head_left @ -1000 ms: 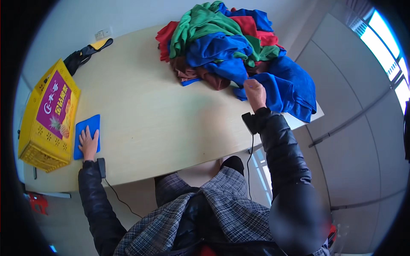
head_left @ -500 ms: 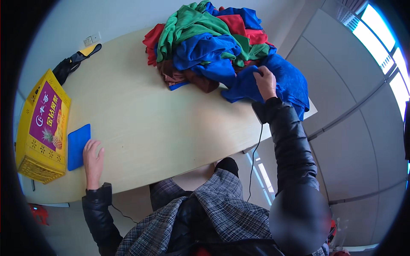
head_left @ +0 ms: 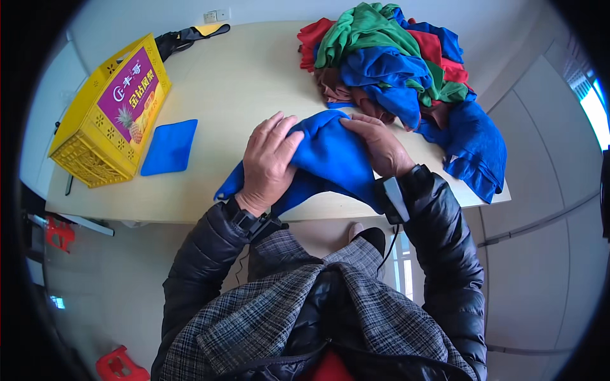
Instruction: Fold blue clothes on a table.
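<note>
A blue cloth (head_left: 330,159) lies on the near edge of the light wooden table (head_left: 229,95), right in front of me. My left hand (head_left: 267,162) rests flat on its left part, fingers spread and gripping the fabric. My right hand (head_left: 375,143) pinches the cloth's upper right part. Behind them at the table's far right sits a pile of cloths (head_left: 394,63) in blue, green, red and brown. A folded blue cloth (head_left: 169,147) lies flat to the left.
A yellow plastic crate (head_left: 108,114) with a printed side panel stands at the table's left end. A black and yellow strap (head_left: 184,37) lies at the far left corner. Red stools (head_left: 117,365) stand on the floor below.
My right hand pulled a blue cloth out of the pile toward me. My left hand left the folded blue cloth and came over onto the pulled cloth.
</note>
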Action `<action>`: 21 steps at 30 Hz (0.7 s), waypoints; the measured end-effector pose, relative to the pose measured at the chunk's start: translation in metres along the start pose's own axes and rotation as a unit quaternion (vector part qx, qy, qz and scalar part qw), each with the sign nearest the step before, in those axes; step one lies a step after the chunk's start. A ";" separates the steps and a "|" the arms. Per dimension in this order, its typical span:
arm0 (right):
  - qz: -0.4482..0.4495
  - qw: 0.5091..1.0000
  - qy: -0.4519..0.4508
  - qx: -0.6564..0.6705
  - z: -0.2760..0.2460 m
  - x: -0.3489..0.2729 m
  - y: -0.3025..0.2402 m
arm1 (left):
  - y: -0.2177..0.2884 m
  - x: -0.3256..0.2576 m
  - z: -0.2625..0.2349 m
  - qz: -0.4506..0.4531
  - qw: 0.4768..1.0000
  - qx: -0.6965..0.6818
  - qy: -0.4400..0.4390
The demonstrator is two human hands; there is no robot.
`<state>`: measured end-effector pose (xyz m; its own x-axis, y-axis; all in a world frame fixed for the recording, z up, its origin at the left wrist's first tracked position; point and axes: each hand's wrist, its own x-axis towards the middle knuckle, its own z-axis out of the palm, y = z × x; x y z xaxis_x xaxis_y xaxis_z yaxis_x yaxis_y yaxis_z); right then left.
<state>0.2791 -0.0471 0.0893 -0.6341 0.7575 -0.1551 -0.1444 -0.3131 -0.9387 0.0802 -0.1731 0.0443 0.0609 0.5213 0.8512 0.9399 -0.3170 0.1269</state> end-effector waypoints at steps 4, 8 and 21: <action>0.020 0.992 -0.025 -0.124 -0.029 0.012 0.024 | -0.002 0.002 -0.015 -0.174 0.976 -0.127 -0.026; 0.013 0.976 -0.016 -0.218 -0.034 0.002 0.029 | -0.008 0.023 -0.031 -0.273 0.943 -0.181 -0.061; -0.066 0.974 -0.097 -0.193 -0.035 0.011 0.113 | -0.035 0.026 -0.049 -0.408 0.733 -0.545 0.012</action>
<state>0.2827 -0.0541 -0.0290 -0.7665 0.6422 0.0005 0.0390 0.0472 -0.9981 0.0327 -0.1873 0.0874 -0.3903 0.8794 0.2726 -0.1664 -0.3586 0.9185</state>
